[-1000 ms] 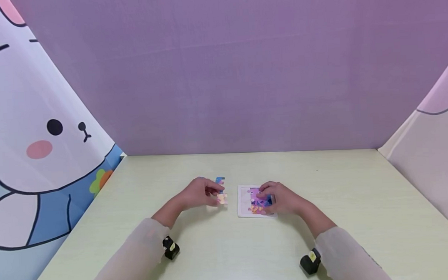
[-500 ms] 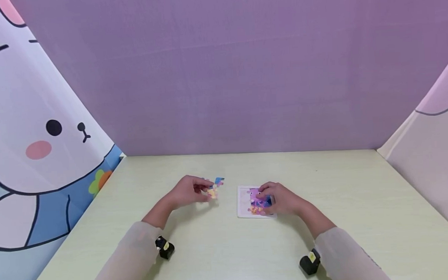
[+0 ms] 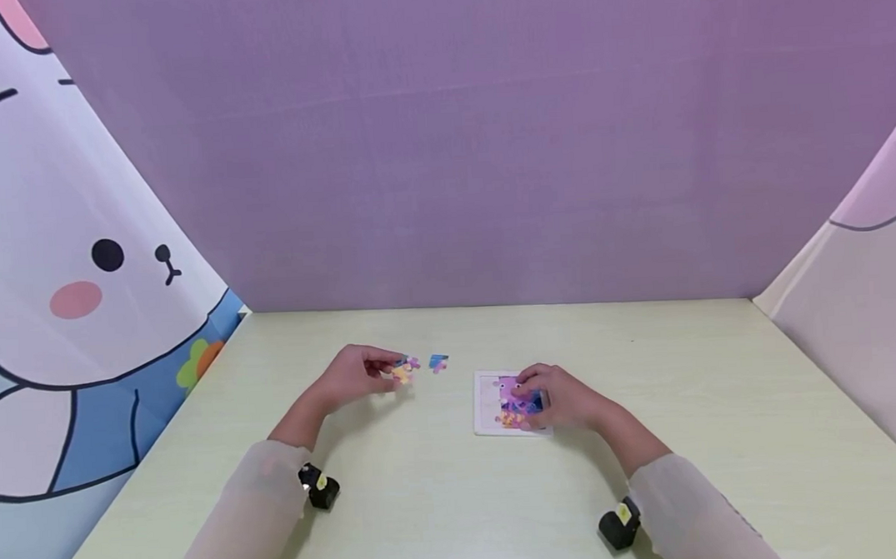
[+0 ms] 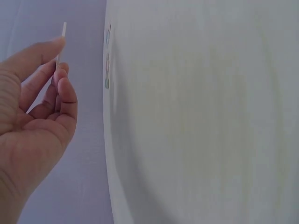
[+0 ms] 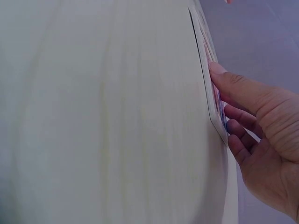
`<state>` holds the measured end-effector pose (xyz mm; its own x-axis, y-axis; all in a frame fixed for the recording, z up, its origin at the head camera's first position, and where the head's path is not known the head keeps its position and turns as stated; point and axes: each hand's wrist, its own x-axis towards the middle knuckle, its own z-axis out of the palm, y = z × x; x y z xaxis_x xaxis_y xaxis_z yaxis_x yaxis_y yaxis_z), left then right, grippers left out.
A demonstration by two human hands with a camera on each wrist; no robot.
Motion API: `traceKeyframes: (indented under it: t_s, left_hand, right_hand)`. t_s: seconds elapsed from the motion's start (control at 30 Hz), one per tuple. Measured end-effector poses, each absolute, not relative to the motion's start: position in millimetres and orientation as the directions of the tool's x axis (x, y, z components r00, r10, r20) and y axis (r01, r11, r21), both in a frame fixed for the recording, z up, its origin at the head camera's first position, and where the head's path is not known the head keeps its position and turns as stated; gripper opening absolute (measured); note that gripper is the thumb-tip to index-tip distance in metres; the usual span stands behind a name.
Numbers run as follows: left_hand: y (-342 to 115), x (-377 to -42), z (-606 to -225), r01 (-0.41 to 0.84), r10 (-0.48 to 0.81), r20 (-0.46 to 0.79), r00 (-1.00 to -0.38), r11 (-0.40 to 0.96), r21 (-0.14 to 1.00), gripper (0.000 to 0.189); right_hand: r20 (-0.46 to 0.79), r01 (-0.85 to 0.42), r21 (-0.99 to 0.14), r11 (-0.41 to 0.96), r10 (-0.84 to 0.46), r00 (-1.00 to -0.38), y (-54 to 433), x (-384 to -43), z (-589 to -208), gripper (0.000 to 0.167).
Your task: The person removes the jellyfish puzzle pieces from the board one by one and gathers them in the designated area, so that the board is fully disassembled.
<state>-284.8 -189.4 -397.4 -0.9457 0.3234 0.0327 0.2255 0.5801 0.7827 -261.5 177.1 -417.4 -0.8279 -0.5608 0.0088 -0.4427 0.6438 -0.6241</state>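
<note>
My left hand (image 3: 353, 374) pinches a yellow and pink jigsaw puzzle piece (image 3: 402, 374) just above the table. In the left wrist view, that piece shows its thin white edge (image 4: 64, 29) between thumb and fingers. Past it lie other pieces, one of them pink and purple (image 3: 413, 363), partly covered, and one blue and pink (image 3: 438, 363). A white puzzle tray (image 3: 488, 425) lies flat to the right, with a partly assembled purple, blue and orange picture (image 3: 510, 416). My right hand (image 3: 566, 397) rests on it, thumb and fingertips touching the picture; the hand hides its right part.
The pale wood-grain table (image 3: 457, 496) runs back to a purple cloth wall (image 3: 487, 144). A printed rabbit curtain (image 3: 39, 206) borders the left side, a pale curtain (image 3: 862, 311) the right. Black wrist cameras (image 3: 620, 525) hang at both sleeves.
My left hand has moved left and slightly away with the yellow and pink puzzle piece, uncovering the blue and pink piece on the table. The right hand stays on the tray.
</note>
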Motion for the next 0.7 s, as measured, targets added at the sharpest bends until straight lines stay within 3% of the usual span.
traceKeyframes:
  t_s: [0.7]
  left_hand:
    - [-204.6, -304.2, -395.8, 0.195, 0.273, 0.012, -0.962, 0.656, 0.729, 0.042]
  right_hand:
    - [-0.018, -0.406, -0.644, 0.649, -0.543, -0.839, 179.4, -261.0, -416.5, 0.044]
